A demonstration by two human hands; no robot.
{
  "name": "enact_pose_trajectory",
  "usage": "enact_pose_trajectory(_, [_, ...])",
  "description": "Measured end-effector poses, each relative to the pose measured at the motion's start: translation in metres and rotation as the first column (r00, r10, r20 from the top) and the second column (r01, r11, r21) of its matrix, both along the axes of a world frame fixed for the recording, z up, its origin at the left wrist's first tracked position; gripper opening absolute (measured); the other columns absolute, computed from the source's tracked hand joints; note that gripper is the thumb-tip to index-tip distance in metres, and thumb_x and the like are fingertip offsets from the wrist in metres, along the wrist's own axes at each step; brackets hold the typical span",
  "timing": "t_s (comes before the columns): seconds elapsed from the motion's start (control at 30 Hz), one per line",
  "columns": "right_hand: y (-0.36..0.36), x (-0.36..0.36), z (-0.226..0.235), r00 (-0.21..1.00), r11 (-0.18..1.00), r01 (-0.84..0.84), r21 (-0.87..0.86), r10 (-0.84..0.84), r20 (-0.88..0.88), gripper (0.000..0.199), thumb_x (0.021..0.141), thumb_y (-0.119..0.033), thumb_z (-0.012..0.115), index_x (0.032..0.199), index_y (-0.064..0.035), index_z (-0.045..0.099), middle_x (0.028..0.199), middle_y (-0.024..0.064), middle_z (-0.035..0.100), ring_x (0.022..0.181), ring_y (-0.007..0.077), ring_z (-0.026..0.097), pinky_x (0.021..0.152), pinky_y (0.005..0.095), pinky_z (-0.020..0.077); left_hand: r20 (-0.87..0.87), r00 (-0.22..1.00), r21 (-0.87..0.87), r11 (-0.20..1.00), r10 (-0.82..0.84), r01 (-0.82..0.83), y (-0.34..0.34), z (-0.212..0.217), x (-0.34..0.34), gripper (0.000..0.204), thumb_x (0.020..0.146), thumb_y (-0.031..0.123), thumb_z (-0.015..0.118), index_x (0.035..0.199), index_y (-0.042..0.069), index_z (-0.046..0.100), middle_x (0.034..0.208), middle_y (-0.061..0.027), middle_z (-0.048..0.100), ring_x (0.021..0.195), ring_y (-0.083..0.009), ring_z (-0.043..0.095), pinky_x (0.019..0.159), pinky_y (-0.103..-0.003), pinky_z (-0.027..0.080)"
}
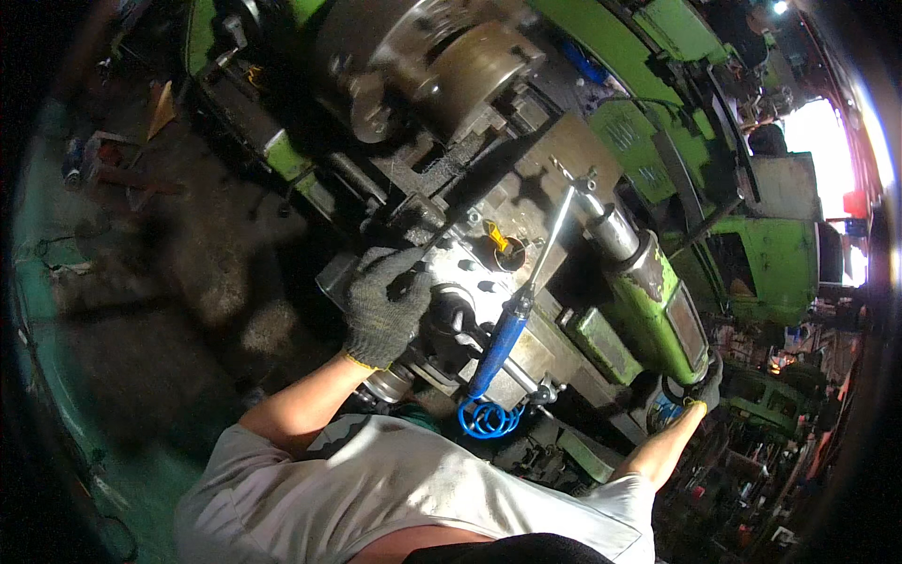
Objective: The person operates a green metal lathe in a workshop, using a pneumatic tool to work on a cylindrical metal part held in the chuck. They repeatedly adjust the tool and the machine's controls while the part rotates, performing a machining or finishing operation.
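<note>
I stand at a green metal lathe. My left hand (385,305), in a grey knit glove, is closed around a dark lever on the grey tool post (474,268). A yellow-tipped part (496,235) sits on top of that post. A blue air gun (503,338) lies across the carriage, its thin metal nozzle (556,230) pointing away and its coiled blue hose (487,418) hanging near my chest. My gloved right hand (707,385) grips the dark handwheel at the end of the green tailstock (658,301). The chuck (395,75) holds a round brownish workpiece (479,61).
The green lathe bed (620,47) runs away toward the upper right. The dirty workshop floor (188,282) on the left holds scrap pieces and an orange scrap (162,108). More green machines (775,258) and cluttered parts stand on the right, near a bright opening (817,132).
</note>
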State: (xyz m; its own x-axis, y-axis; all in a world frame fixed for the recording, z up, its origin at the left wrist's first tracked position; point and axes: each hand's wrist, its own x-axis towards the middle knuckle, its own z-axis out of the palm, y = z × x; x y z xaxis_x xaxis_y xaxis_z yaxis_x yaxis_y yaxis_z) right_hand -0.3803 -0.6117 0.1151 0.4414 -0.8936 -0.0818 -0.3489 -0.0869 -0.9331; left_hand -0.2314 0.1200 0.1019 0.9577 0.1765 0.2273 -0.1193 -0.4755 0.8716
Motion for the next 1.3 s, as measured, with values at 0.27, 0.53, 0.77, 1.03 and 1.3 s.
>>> enact_pose_trajectory(0.27, [-0.005,-0.014,0.010,0.984,0.981,-0.030,0.189,-0.005,0.177,0.061,0.086,-0.021,0.079,0.143,-0.0245,0.058,0.124,0.0085,0.070,0.105,0.0246,0.066,0.093,0.0389,0.0539,-0.051,0.999,-0.084,0.996,-0.019,0.015,-0.001,0.009,0.004,0.024,0.080,0.009,0.078,0.104,0.005,0.077,0.097,-0.0136,0.072,0.089,-0.0298,0.070,0.081,-0.039,0.054])
enact_pose_trajectory(0.53, [0.029,-0.021,0.006,0.910,0.828,-0.236,-0.509,0.005,-0.415,0.045,0.098,-0.026,0.063,0.143,-0.0260,0.058,0.127,0.0113,0.066,0.102,0.0236,0.065,0.092,0.0395,0.0556,-0.017,0.999,-0.027,0.999,-0.030,0.030,0.002,0.007,0.000,0.026,0.081,0.008,0.077,0.106,0.004,0.077,0.096,-0.0122,0.072,0.088,-0.0276,0.069,0.080,-0.038,0.054])
enact_pose_trajectory(0.77, [0.061,0.005,0.019,0.904,0.890,-0.287,0.354,0.130,0.407,0.054,0.109,-0.046,0.033,0.157,-0.0229,0.042,0.156,0.0134,0.047,0.140,0.0361,0.048,0.114,0.0533,0.0448,0.037,0.994,-0.031,0.994,-0.107,0.109,0.008,-0.001,0.001,0.027,0.084,0.012,0.075,0.110,0.004,0.073,0.100,-0.0111,0.068,0.096,-0.0269,0.066,0.086,-0.039,0.052])
enact_pose_trajectory(1.03, [0.072,0.014,0.022,0.964,0.964,0.017,0.267,-0.087,0.253,0.049,0.106,-0.038,0.034,0.146,-0.0195,0.056,0.142,0.0147,0.060,0.128,0.0337,0.060,0.102,0.0498,0.0551,0.089,0.982,-0.135,0.975,-0.166,0.177,0.007,-0.011,0.008,0.023,0.086,0.010,0.074,0.107,0.003,0.066,0.096,-0.0132,0.066,0.092,-0.0311,0.064,0.083,-0.042,0.051])
enact_pose_trajectory(1.3, [0.126,0.035,0.043,0.958,0.944,0.168,0.283,-0.224,0.180,0.046,0.107,-0.041,0.040,0.140,-0.0167,0.062,0.142,0.0165,0.059,0.123,0.0380,0.061,0.100,0.0547,0.0549,-0.057,0.986,-0.254,0.957,-0.157,0.138,0.008,0.001,0.002,0.036,0.085,0.008,0.073,0.119,0.002,0.062,0.102,-0.0088,0.065,0.094,-0.0203,0.063,0.088,-0.036,0.051])
